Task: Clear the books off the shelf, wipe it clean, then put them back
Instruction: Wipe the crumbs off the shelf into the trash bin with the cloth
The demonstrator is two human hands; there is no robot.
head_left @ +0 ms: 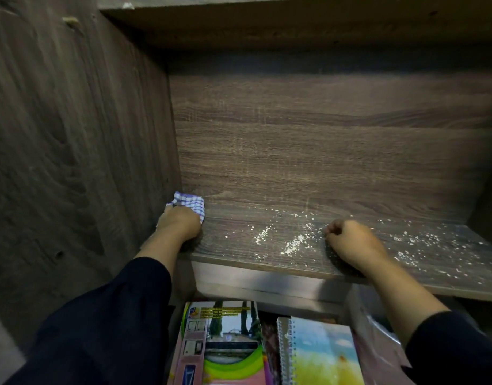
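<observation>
On the dusty dark wooden shelf [308,240], the left hand [179,223] grips a blue-checked cloth [190,202] at its left corner; the right hand [350,240] rests fisted, holding nothing.

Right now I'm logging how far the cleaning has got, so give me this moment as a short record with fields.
shelf: bare wooden board, no books on it
dirt: white crumbs across the middle and right of the board
cloth: blue checked cloth in the shelf's left back corner
left hand: grips the cloth, pressing it on the board
right hand: rests on the front edge, fingers curled, holding nothing
books: stacked below the shelf, a spiral notebook among them
stage: wiping, crumbs not yet cleared
</observation>
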